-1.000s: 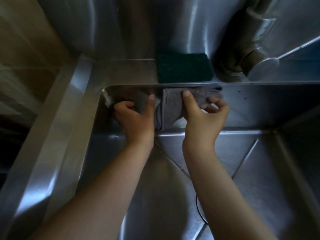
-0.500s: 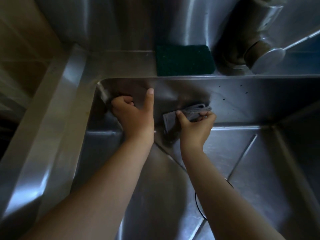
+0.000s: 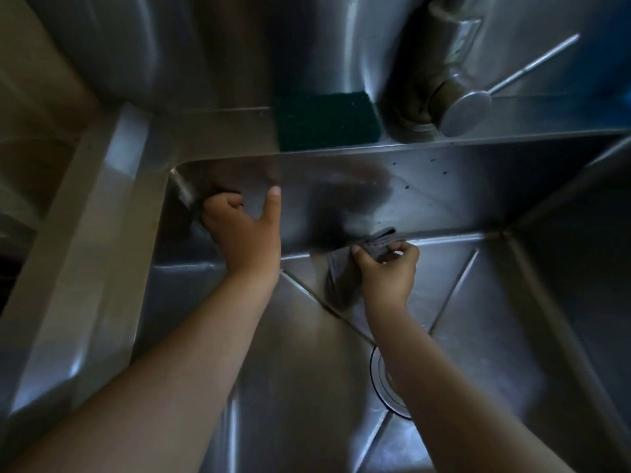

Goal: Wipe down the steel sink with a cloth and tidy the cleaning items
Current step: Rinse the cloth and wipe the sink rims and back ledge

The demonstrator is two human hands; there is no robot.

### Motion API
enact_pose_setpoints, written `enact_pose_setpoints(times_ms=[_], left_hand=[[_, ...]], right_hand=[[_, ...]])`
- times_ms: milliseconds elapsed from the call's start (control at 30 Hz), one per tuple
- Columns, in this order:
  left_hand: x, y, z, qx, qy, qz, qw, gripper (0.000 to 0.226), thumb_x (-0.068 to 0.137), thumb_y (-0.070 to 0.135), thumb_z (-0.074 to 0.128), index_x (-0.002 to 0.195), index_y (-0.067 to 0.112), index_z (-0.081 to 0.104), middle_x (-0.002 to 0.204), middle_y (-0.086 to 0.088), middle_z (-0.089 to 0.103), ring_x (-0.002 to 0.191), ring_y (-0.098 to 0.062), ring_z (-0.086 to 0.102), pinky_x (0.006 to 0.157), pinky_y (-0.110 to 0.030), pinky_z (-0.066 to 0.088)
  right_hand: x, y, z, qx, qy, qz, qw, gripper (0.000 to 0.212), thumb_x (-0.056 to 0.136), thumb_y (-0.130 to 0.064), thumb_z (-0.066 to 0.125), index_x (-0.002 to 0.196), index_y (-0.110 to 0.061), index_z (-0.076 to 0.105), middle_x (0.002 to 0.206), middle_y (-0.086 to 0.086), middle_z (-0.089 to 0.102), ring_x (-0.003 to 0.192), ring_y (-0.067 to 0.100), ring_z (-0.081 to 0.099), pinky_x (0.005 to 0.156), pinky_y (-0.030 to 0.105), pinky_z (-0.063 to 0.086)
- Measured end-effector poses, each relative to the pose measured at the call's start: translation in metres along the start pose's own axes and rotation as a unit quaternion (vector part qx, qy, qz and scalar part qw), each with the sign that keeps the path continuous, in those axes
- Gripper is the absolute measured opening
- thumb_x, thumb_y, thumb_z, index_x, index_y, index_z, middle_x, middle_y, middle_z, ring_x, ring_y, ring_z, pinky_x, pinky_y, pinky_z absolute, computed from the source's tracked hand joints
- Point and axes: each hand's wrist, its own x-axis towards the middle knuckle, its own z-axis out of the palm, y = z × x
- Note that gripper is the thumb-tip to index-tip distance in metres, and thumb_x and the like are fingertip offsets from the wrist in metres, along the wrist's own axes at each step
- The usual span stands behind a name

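Right now the right hand (image 3: 386, 271) pinches a bunched grey cloth (image 3: 343, 281) between thumb and curled fingers, low down where the back wall of the sink (image 3: 512, 199) meets the floor. A loose tail of the cloth hangs below the thumb onto the sloping floor. The left hand (image 3: 242, 233) is well apart from it, near the back left corner, its fingers curled with nothing seen in them and its thumb stretched up against the wall. A green sponge (image 3: 324, 119) lies on the ledge behind, just beside the base of the tap (image 3: 430, 97).

The likely trouble is the grip: held in such a small pinch, the crumpled cloth would probably touch the steel with only a narrow patch and leave streaks, and it could slip free and slide toward the drain (image 3: 382, 384). Dark specks dot the back wall to the right and could be missed. An arm lifted carelessly could knock the sponge into the basin
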Motion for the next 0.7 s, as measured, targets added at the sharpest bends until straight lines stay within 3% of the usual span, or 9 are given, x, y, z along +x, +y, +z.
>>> enact_pose_setpoints(times_ms=[167, 400, 467, 600, 700], left_hand=[[-0.02, 0.003, -0.003, 0.051, -0.047, 0.046, 0.997, 0.047, 0.076, 0.027, 0.072, 0.105, 0.0, 0.049, 0.11, -0.019, 0.047, 0.102, -0.035, 0.046, 0.091, -0.045, 0.038], [-0.044, 0.021, 0.013, 0.077, -0.087, 0.119, 0.986, 0.048, 0.074, 0.028, 0.071, 0.11, 0.006, 0.048, 0.115, -0.013, 0.044, 0.104, -0.029, 0.047, 0.092, -0.044, 0.04], [-0.047, 0.026, 0.018, 0.084, -0.087, 0.143, 0.982, 0.048, 0.074, 0.025, 0.072, 0.111, 0.005, 0.048, 0.115, -0.014, 0.044, 0.105, -0.03, 0.047, 0.092, -0.047, 0.04], [-0.053, 0.031, 0.029, 0.129, -0.066, 0.191, 0.971, 0.047, 0.075, 0.023, 0.072, 0.112, 0.004, 0.049, 0.117, -0.017, 0.044, 0.106, -0.031, 0.045, 0.088, -0.042, 0.04], [-0.055, 0.036, 0.039, 0.15, -0.042, 0.202, 0.967, 0.047, 0.075, 0.02, 0.072, 0.112, 0.002, 0.05, 0.119, -0.021, 0.044, 0.111, -0.035, 0.042, 0.091, -0.041, 0.035]], right_hand=[[-0.004, -0.017, -0.027, 0.067, 0.008, -0.032, 0.997, 0.046, 0.07, -0.017, 0.08, 0.086, -0.029, 0.039, 0.105, 0.01, 0.059, 0.085, 0.017, 0.059, 0.061, 0.007, 0.044], [0.0, -0.059, -0.055, 0.099, -0.008, -0.14, 0.985, 0.046, 0.07, -0.021, 0.08, 0.09, -0.036, 0.041, 0.116, 0.008, 0.054, 0.1, 0.019, 0.058, 0.09, 0.036, 0.051], [0.002, -0.067, -0.06, 0.1, -0.019, -0.175, 0.979, 0.047, 0.071, -0.022, 0.079, 0.089, -0.041, 0.04, 0.117, 0.003, 0.05, 0.101, 0.013, 0.056, 0.092, 0.036, 0.05], [0.01, -0.076, -0.061, 0.091, -0.039, -0.259, 0.961, 0.047, 0.074, -0.023, 0.076, 0.09, -0.047, 0.039, 0.109, -0.012, 0.038, 0.095, -0.009, 0.047, 0.091, 0.018, 0.045], [0.015, -0.078, -0.057, 0.084, -0.056, -0.311, 0.945, 0.044, 0.074, -0.023, 0.076, 0.1, -0.038, 0.044, 0.106, -0.015, 0.035, 0.093, -0.021, 0.041, 0.082, -0.001, 0.037]])
